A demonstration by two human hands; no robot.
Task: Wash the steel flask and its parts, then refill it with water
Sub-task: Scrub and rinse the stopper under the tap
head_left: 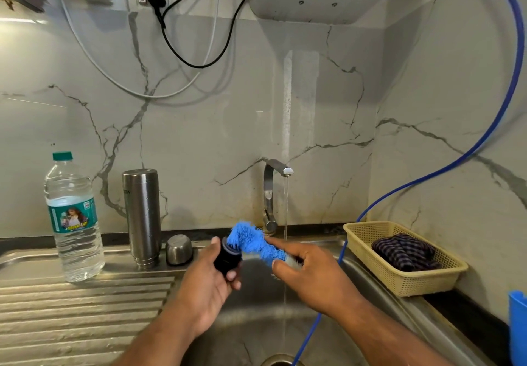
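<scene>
The steel flask (142, 217) stands upside down on the sink's drainboard, and its steel cup lid (178, 249) sits just right of it. My left hand (209, 286) grips the flask's black stopper (227, 257) above the sink basin. My right hand (310, 274) holds a blue bottle brush (253, 240), whose bristles press against the top of the stopper. A thin stream of water falls from the tap (273, 194) just behind my right hand.
A clear plastic water bottle (73, 220) stands left of the flask on the ribbed drainboard (79, 308). A yellow basket (399, 283) with a dark checked cloth sits at the sink's right. A blue hose (484, 134) runs down into the basin.
</scene>
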